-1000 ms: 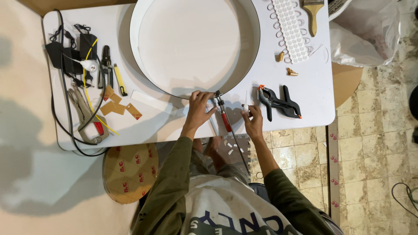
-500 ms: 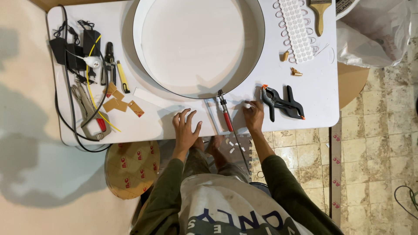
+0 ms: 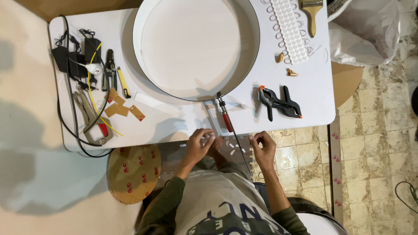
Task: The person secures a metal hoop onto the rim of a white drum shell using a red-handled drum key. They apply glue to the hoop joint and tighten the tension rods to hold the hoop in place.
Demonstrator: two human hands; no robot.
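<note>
Left hand: the left hand [image 3: 199,146] sits at the near edge of the tabletop [image 3: 174,119], fingers curled in a pinch grip on something small and pale; too small to say what.
Right hand: the right hand [image 3: 262,148] hovers at the same edge, at 3 o'clock from the left hand, fingertips drawn together; I cannot tell whether that grip holds anything.
Small bits: pale scraps [image 3: 233,148] lie scattered between the two hands, just below the edge.
Screwdriver: the red-handled screwdriver [image 3: 225,116] lies at 12 o'clock from the hands, tip towards the round tray [image 3: 250,65], touching neither hand.
Clamps: two black spring clamps [image 3: 278,103] rest at 1 o'clock from the right hand, apart from it.
Far left: pliers [image 3: 89,115], cardboard scraps [image 3: 124,109] and black cables [image 3: 69,109] crowd the 10 o'clock corner.
Doing it well: I'd judge fingertip work like this wants a light pinch, wrists steadied on the edge, one scrap at a time.
</note>
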